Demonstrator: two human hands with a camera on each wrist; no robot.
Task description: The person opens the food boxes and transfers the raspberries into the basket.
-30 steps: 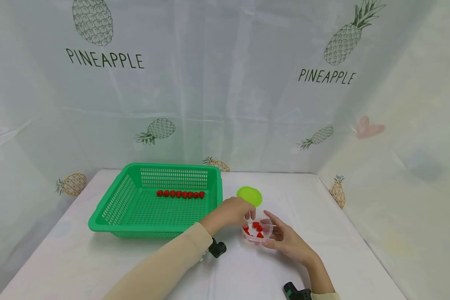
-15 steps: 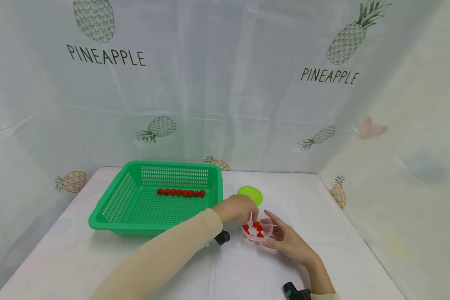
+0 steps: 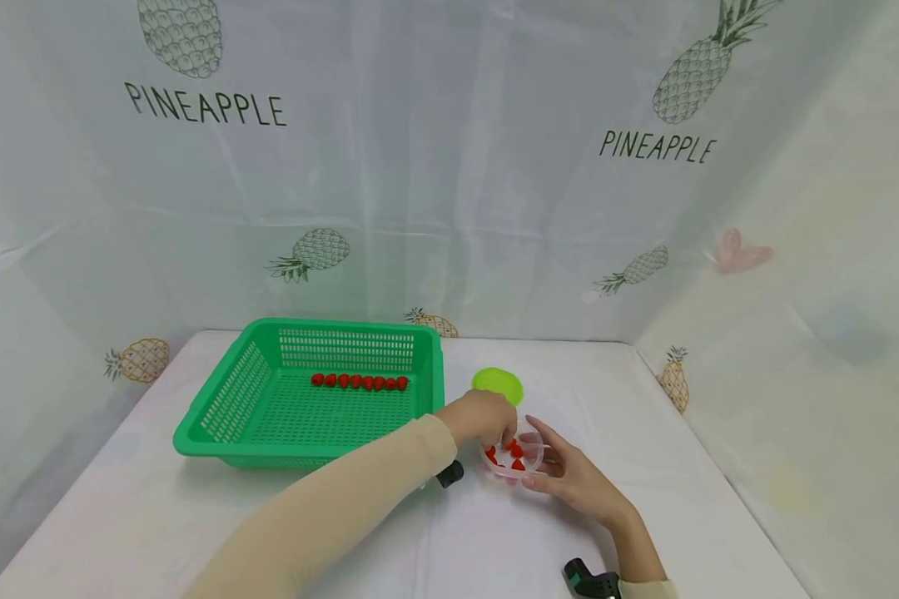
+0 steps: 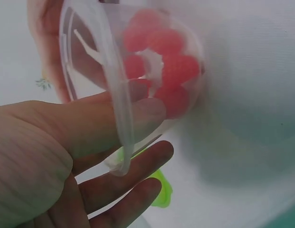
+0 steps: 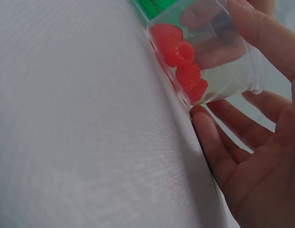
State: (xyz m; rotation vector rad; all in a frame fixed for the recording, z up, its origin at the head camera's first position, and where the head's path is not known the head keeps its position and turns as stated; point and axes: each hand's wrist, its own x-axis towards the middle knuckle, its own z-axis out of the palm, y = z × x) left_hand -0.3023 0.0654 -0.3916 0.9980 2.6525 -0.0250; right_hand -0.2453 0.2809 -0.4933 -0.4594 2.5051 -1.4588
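A clear plastic tub (image 3: 505, 473) stands on the white-covered table with several red raspberries (image 4: 173, 71) at its bottom. My left hand (image 3: 483, 416) reaches in over the rim from the left. Its thumb and index finger pinch a raspberry (image 4: 140, 87) inside the tub, while the other fingers stay outside the wall. From the right, my right hand (image 3: 575, 478) holds the tub, thumb near the front and fingers curved around the far side. In the right wrist view, the raspberries (image 5: 187, 71) show through the wall.
A green slotted basket (image 3: 195, 443) sits to the left, with a row of several raspberries (image 3: 368, 383) toward its back. Behind the tub lies a lime-green round lid (image 3: 499, 382). A pineapple-print sheet (image 3: 419, 166) hangs behind the table.
My left hand has moved a little to the right, its fingers now farther over the middle of the tub. My right hand keeps its place on the tub.
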